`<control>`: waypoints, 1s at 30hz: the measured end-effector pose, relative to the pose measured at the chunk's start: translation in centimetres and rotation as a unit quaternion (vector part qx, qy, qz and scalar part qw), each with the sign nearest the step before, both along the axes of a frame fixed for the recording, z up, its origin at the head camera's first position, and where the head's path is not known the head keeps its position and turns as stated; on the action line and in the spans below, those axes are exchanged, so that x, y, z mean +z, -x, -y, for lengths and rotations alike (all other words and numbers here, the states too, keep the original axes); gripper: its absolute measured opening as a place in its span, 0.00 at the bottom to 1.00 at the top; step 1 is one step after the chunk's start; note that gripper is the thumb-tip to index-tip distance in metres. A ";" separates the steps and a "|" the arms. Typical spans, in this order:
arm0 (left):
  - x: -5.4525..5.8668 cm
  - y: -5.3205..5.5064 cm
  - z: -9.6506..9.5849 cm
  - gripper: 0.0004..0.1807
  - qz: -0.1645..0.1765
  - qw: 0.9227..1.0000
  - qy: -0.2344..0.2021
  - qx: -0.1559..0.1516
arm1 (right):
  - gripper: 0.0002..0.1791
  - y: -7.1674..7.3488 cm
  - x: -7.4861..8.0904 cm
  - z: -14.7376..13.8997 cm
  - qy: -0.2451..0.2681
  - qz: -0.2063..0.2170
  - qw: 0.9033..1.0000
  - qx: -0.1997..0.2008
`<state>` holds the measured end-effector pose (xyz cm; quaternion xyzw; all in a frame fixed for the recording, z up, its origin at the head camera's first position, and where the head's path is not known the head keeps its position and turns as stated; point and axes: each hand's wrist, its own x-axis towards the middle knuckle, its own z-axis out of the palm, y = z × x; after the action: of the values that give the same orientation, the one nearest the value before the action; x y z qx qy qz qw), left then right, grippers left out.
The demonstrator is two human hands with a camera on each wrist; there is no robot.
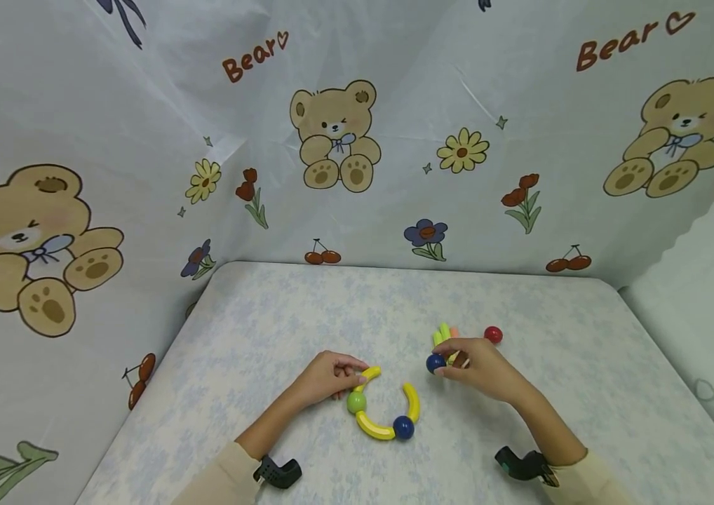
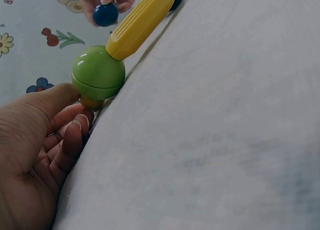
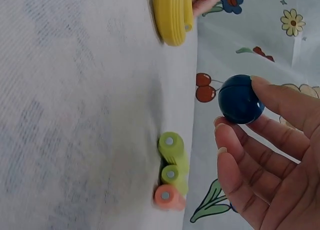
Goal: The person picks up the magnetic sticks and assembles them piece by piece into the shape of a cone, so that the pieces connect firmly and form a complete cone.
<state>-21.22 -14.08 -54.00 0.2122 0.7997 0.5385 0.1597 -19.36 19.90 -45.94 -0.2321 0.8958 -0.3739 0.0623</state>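
Note:
On the table an open ring of magnetic pieces joins curved yellow rods (image 1: pixel 374 429), a green ball (image 1: pixel 355 402) and a dark blue ball (image 1: pixel 404 427). My left hand (image 1: pixel 329 377) pinches the upper left yellow rod (image 1: pixel 372 372), which sits against the green ball; in the left wrist view the fingers and that ball hide most of it. Between thumb and fingertips, my right hand (image 1: pixel 486 366) holds a second dark blue ball (image 3: pixel 240 100), raised off the tabletop, right of the ring. A gap separates this ball from the right-hand yellow rod (image 1: pixel 414 403).
Beyond the right hand lie light green rods (image 1: pixel 444 331) and an orange rod (image 1: pixel 454 332), partly hidden by it. Something brown shows under that hand. A red ball (image 1: pixel 493 334) lies further right. The bear-print cloth (image 1: pixel 382 224) hangs behind the table (image 1: pixel 281 308).

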 end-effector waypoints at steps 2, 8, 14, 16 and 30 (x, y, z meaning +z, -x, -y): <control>0.1 -0.1 0.0 0.16 0.001 1.000 -0.001 -0.001 | 0.17 0.1 -0.2 0.6 -0.002 0.001 1.000 0.010; 0.2 0.0 0.1 0.15 0.000 1.000 -0.005 -0.002 | 0.17 0.6 -0.9 2.4 -0.009 -0.009 0.999 0.035; 0.1 0.0 0.0 0.15 0.001 1.000 -0.006 -0.001 | 0.17 1.3 -1.2 3.9 -0.019 0.001 0.999 0.044; 0.2 0.0 0.0 0.15 0.002 1.000 -0.007 -0.001 | 0.17 1.4 -1.3 4.4 -0.023 0.005 0.999 0.049; 0.1 0.0 0.0 0.13 -0.005 1.000 -0.010 -0.003 | 0.14 2.6 -2.0 7.2 -0.047 -0.004 0.994 0.101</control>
<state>-21.19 -14.05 -53.86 0.2190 0.7943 0.5449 0.1555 -21.93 12.65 -47.96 -0.3194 0.8846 -0.3225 0.1070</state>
